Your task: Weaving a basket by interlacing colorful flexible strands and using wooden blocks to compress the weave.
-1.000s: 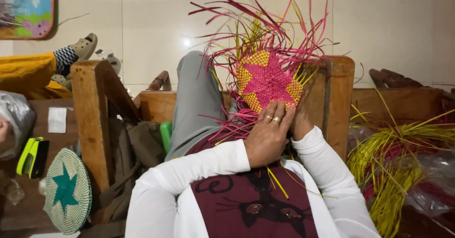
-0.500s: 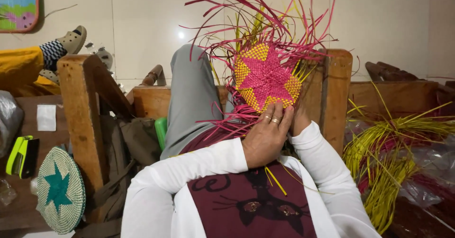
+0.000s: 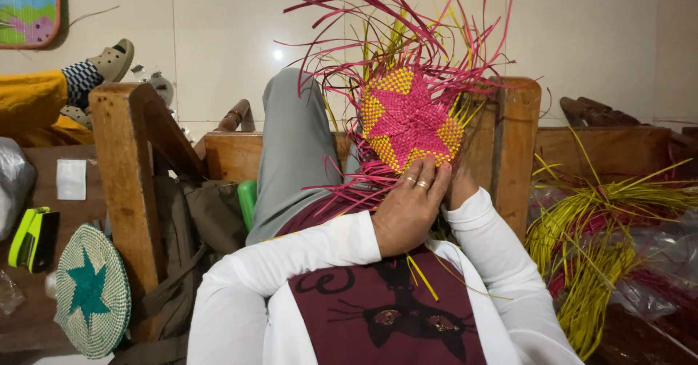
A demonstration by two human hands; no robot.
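The woven star mat [image 3: 411, 121], pink on yellow, rests on the raised knee at twelve o'clock. The left hand [image 3: 411, 209] presses its lower edge, fingers closed on strands; the right hand [image 3: 459, 185] is mostly hidden, grip unclear. Weaving looks midway; loose strands [image 3: 407, 30] need tucking.

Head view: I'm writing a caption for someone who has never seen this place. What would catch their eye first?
At centre, a pink star woven piece with yellow ground and loose strands fanning upward, held by the left hand and right hand. At lower left leans a finished round mat with a green star; at right lies a bundle of yellow-green strips.
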